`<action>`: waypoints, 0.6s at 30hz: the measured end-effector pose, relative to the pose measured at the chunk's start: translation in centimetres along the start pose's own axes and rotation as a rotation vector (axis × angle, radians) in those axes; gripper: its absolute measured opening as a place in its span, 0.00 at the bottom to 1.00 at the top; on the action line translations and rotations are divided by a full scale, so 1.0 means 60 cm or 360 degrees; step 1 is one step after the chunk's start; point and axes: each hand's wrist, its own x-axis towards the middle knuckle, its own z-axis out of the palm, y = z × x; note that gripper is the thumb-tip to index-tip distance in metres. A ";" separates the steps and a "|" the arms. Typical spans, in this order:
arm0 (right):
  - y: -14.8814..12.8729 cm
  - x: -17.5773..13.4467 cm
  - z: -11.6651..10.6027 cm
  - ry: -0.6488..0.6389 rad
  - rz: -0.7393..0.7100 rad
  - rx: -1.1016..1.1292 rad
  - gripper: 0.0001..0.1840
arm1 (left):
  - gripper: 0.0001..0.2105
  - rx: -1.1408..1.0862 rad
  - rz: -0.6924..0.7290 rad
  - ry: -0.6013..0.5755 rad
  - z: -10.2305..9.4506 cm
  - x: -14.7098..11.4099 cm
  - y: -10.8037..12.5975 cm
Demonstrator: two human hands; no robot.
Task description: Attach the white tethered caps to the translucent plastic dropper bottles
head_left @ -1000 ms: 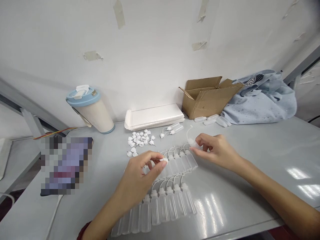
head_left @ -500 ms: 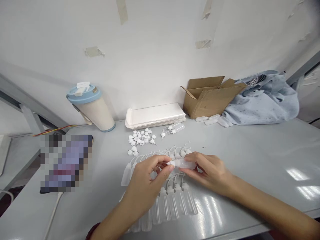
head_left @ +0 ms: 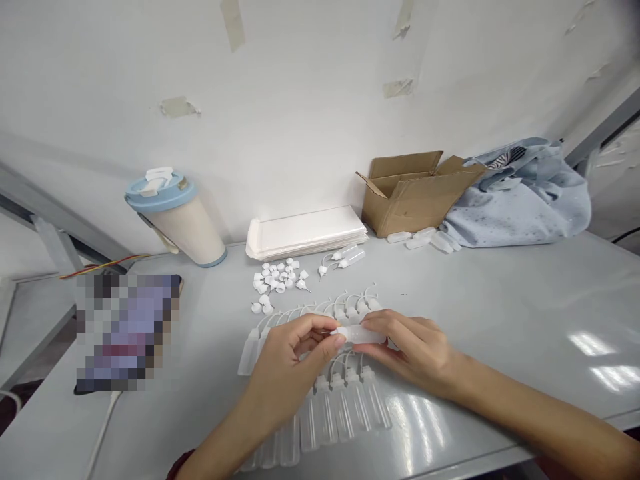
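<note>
A small translucent squeeze bottle point(head_left: 364, 335) lies sideways between my hands, above two rows of similar bottles. My right hand point(head_left: 417, 343) is closed around its body. With thumb and index finger, my left hand point(head_left: 285, 357) pinches the white needle-tip cap point(head_left: 340, 332) at the bottle's neck; the fingers partly cover it. Below my hands lies the front row of capped bottles point(head_left: 345, 410), with thin curved straps at their tops. Part of the back row of bottles point(head_left: 247, 353) is hidden behind my hands.
Loose white caps point(head_left: 280, 275) lie in a cluster behind my hands. Behind them are a stack of white envelopes point(head_left: 307, 232) and an open cardboard box point(head_left: 415, 207). A tumbler point(head_left: 187, 223) and a pixelated phone point(head_left: 125, 333) are left; a blue cloth bundle point(head_left: 520, 207) is right.
The view has shifted slightly. Both hands keep their hold on the bottle and its cap, and the left fingers now cover more of the cap.
</note>
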 end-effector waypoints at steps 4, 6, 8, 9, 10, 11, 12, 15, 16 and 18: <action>-0.002 0.003 -0.002 0.0010 0.0053 0.0075 0.10 | 0.05 0.0123 0.0153 0.0044 -0.005 -0.002 -0.002; -0.002 0.004 -0.002 -0.0001 0.0093 0.0148 0.10 | 0.06 0.0110 0.0217 0.0042 -0.007 -0.001 -0.004; -0.002 0.003 -0.001 -0.0007 0.0118 0.0216 0.10 | 0.07 0.0052 0.0268 0.0036 -0.009 0.001 -0.006; -0.002 0.003 0.000 -0.0006 0.0127 0.0238 0.10 | 0.07 0.0021 0.0286 0.0028 -0.009 0.001 -0.006; -0.002 0.002 0.001 -0.0003 0.0136 0.0253 0.09 | 0.06 -0.0004 0.0295 0.0022 -0.009 0.001 -0.006; -0.002 0.001 0.001 0.0005 0.0139 0.0262 0.09 | 0.06 -0.0018 0.0296 0.0016 -0.009 0.002 -0.005; -0.002 0.000 0.002 0.0011 0.0142 0.0264 0.09 | 0.05 -0.0028 0.0279 0.0007 -0.009 0.001 -0.004; -0.004 -0.001 0.002 0.0059 0.0103 0.0212 0.09 | 0.05 -0.0115 0.0123 -0.0015 -0.008 0.000 0.001; -0.005 0.000 0.002 0.0081 0.0078 0.0184 0.09 | 0.05 -0.0185 0.0068 -0.0009 -0.008 0.000 0.002; -0.006 0.002 0.001 0.0118 0.0036 0.0145 0.08 | 0.07 -0.0340 -0.0030 0.0025 -0.006 -0.001 0.005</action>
